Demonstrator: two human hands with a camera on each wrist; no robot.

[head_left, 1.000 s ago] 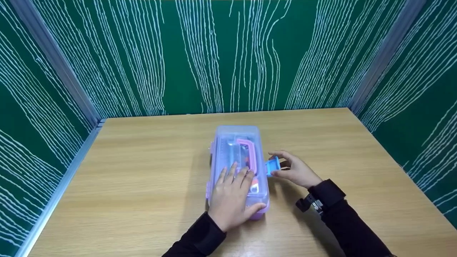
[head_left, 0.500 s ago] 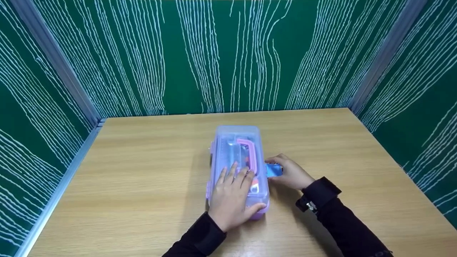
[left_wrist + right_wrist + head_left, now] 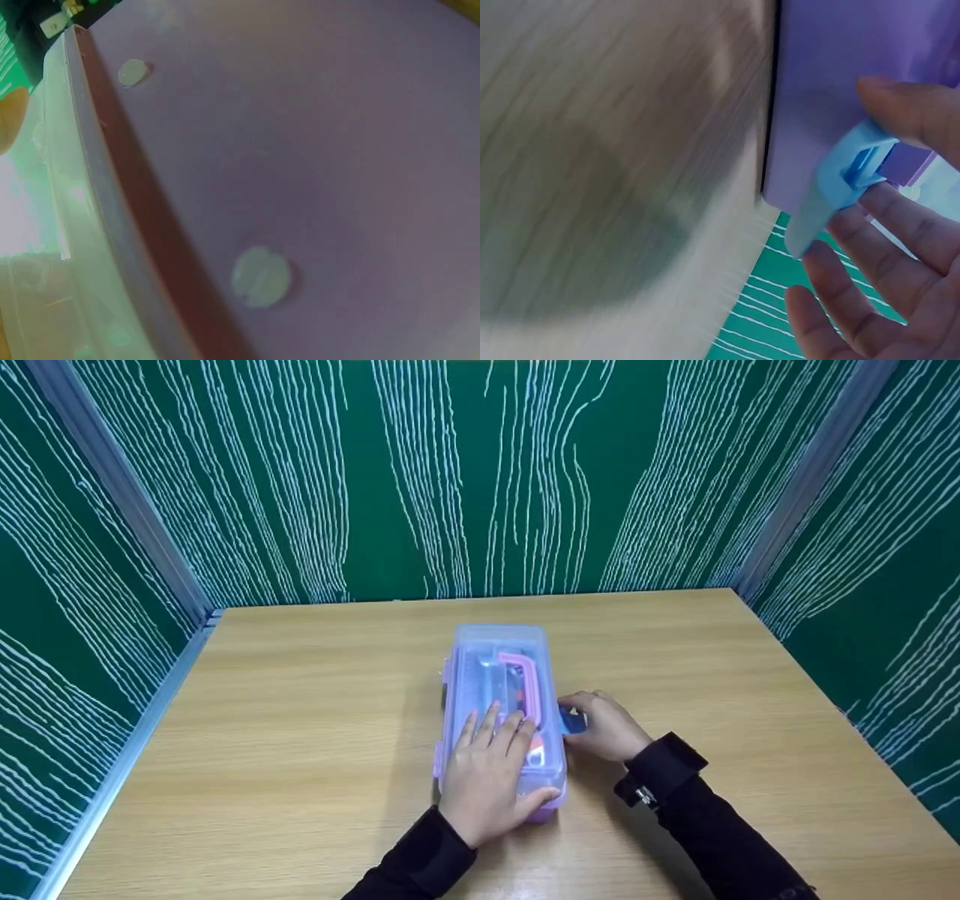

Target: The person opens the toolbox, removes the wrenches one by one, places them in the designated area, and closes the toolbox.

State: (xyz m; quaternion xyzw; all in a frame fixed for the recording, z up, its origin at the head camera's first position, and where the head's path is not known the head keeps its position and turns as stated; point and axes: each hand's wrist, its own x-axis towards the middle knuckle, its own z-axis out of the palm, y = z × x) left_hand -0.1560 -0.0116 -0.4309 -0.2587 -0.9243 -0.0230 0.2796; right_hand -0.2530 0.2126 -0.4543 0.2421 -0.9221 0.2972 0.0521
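A long purple plastic box (image 3: 501,639) with a clear lid lies on the table, its pink handle (image 3: 531,690) folded into the lid. Through the lid some contents show, too blurred to name. My left hand (image 3: 484,787) rests on the near part of the lid with fingers spread. At the box's right side my right hand (image 3: 609,727) pinches a blue latch (image 3: 573,724). The right wrist view shows that latch (image 3: 840,176) angled out from the purple wall (image 3: 821,67), thumb at its hinge end and fingertips against its other side. A purple box wall (image 3: 360,165) fills most of the left wrist view.
The wooden table (image 3: 300,720) extends around the box. Green panels (image 3: 390,562) with white wavy lines stand behind it and at both sides, joined by grey posts (image 3: 780,510). Purple hinges or clasps (image 3: 439,757) stick out on the box's left side.
The blue latch has swung downward from a raised angle, and my right hand has turned and moved down and slightly left with it. The left hand and the box have stayed put.
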